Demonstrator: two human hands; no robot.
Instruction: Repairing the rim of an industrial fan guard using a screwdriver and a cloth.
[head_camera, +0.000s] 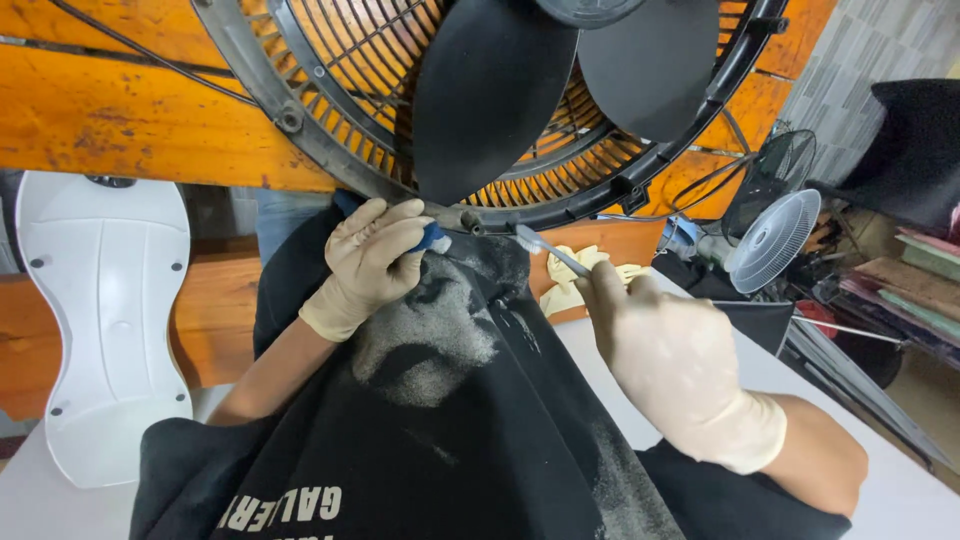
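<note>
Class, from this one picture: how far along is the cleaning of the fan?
Done: dust already lies on the black cloth below. In hand: the right hand holds a toothbrush at the fan grille rim; the left hand grips a blue item there. Left: the blades.

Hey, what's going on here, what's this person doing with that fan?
A person in pale gloves is working on a fan guard, a round black grille with dark fan blades in front of it, propped against an orange wooden surface. The right hand holds a small brush with its bristles at the guard's lower rim. The left hand grips a small blue and white object against that rim. Grey dust covers the black cloth below. A white plastic panel lies to one side.
</note>
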